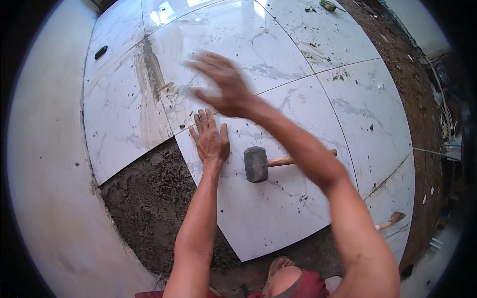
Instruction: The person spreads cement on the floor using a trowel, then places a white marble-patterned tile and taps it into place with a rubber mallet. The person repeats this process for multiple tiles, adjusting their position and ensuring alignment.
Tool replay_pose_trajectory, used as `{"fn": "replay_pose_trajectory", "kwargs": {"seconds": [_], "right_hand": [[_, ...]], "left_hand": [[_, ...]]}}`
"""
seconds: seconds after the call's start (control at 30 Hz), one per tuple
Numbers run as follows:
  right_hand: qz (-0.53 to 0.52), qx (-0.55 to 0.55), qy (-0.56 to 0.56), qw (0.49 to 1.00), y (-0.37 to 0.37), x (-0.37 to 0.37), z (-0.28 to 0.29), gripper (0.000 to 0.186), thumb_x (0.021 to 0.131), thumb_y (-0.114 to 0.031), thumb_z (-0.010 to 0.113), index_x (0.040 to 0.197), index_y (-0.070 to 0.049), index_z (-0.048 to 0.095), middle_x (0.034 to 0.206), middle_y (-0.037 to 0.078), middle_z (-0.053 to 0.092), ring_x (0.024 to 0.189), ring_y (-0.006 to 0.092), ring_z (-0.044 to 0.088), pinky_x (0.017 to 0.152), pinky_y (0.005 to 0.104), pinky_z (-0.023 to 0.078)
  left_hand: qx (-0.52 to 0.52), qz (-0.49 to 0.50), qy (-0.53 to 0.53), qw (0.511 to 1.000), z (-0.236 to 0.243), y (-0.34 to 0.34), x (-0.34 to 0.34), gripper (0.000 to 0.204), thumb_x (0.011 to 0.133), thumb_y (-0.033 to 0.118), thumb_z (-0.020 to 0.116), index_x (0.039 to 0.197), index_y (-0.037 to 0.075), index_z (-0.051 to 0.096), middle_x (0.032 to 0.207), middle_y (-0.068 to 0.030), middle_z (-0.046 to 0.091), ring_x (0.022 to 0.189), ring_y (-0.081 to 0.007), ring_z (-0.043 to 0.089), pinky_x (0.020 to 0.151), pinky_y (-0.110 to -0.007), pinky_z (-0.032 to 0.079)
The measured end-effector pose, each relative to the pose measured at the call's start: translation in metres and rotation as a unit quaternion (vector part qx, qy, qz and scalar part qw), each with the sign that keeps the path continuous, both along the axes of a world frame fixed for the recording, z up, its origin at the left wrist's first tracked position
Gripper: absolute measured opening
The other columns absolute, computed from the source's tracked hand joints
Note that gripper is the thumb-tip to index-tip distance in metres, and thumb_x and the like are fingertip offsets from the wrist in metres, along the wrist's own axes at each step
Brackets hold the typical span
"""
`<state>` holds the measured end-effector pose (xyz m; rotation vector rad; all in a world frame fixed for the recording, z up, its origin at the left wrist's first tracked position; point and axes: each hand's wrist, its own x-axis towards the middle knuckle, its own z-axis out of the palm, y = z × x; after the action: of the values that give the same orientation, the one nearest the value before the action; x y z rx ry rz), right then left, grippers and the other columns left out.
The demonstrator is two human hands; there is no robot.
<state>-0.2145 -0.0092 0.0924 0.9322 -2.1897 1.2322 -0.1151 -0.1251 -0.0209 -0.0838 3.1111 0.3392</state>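
Observation:
My left hand lies flat on a white marble-patterned floor tile, fingers stretched toward the tile's far left corner. Above the joint with the tile beyond, my right hand is in the air, blurred by motion. Its thumb stands apart from its fingers and it holds nothing. A rubber mallet rests on the tile to the right of my left hand. The mallet has a black head and a wooden handle, and my right forearm covers part of that handle.
Dark wet mortar fills a gap beside the left wall. A grey smear crosses the far tiles. A small black object lies at far left, a green round object at far right. A wooden-handled tool lies at right.

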Motion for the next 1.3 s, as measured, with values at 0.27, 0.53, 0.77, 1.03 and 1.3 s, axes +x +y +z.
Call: {"fn": "replay_pose_trajectory", "kwargs": {"seconds": [0.27,0.53,0.77,1.03,1.3], "right_hand": [[0.074,-0.03,-0.009,0.997,-0.154,-0.087,0.073,0.085,0.083,-0.076,0.037,0.149,-0.021,0.029,0.156,0.013,0.018,0.146,0.0305,0.006,0.117,0.0494,0.001],[-0.252,0.476,-0.169,0.826,0.172,-0.101,-0.124,0.074,0.085,-0.071,0.04,0.148,-0.036,0.025,0.157,0.006,0.019,0.145,0.0275,0.015,0.116,0.0499,0.013],[0.038,0.111,-0.016,0.993,-0.052,-0.098,-0.015,0.072,0.084,-0.072,0.044,0.144,-0.033,0.037,0.155,0.015,0.019,0.144,0.0337,0.012,0.117,0.0484,0.01],[-0.173,0.427,-0.079,0.884,0.093,-0.077,-0.15,0.061,0.091,-0.052,0.046,0.146,-0.026,0.035,0.15,0.014,0.032,0.141,0.0337,0.024,0.115,0.053,0.012],[-0.213,0.421,-0.125,0.873,0.114,-0.064,-0.118,0.063,0.091,-0.05,0.047,0.147,-0.027,0.031,0.154,0.013,0.024,0.143,0.0306,0.021,0.116,0.0485,0.016]], "left_hand": [[0.009,-0.019,0.025,0.999,-0.003,0.005,0.001,0.065,0.095,0.035,0.044,0.147,0.001,0.025,0.155,-0.0171,0.02,0.145,-0.0316,0.012,0.116,-0.05,0.006],[0.033,-0.005,0.033,0.999,0.003,0.014,-0.002,0.066,0.094,0.035,0.045,0.147,0.002,0.024,0.156,-0.0158,0.018,0.145,-0.0328,0.011,0.116,-0.052,0.005],[0.028,0.006,0.015,0.999,0.001,0.014,0.008,0.066,0.093,0.035,0.046,0.147,0.003,0.026,0.155,-0.0159,0.021,0.144,-0.0333,0.013,0.116,-0.053,0.005],[0.04,0.02,0.024,0.999,-0.007,0.006,0.05,0.067,0.092,0.034,0.049,0.147,0.004,0.026,0.154,-0.016,0.024,0.144,-0.0326,0.016,0.116,-0.052,0.007],[0.076,0.008,0.087,0.993,-0.001,0.007,0.007,0.062,0.092,0.032,0.047,0.144,0.003,0.032,0.15,-0.018,0.03,0.142,-0.0347,0.022,0.114,-0.056,0.012]]}}
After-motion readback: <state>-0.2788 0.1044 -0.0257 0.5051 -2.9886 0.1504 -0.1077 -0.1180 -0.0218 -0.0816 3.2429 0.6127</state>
